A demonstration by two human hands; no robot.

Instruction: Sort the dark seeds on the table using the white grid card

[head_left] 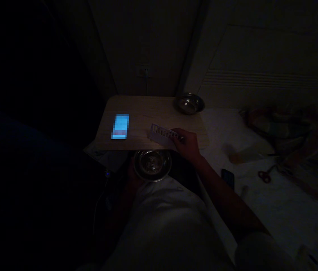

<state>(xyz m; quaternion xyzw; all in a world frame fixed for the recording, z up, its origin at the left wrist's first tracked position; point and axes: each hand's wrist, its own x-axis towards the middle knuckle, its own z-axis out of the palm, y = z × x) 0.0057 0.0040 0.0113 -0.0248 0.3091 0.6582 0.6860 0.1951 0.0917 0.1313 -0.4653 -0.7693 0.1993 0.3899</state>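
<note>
The scene is very dark. My right hand (187,145) is closed on one end of a pale, flat piece with a row of slots (161,136), over the front part of a small wooden table (139,109). What kind of thing it is, I cannot make out. Below the table's front edge, my left hand (135,174) grips the left side of a round metal bowl (152,178), its fingers mostly hidden under it. Something small and light-coloured lies in the bowl, too dim to name.
A lit phone (120,126) lies on the table's left, and another metal bowl (190,104) stands at its back right corner. On the white sheet to the right are a dark phone (227,178), scissors (265,176) and crumpled plastic bags (271,124). A wall socket (144,71) is behind.
</note>
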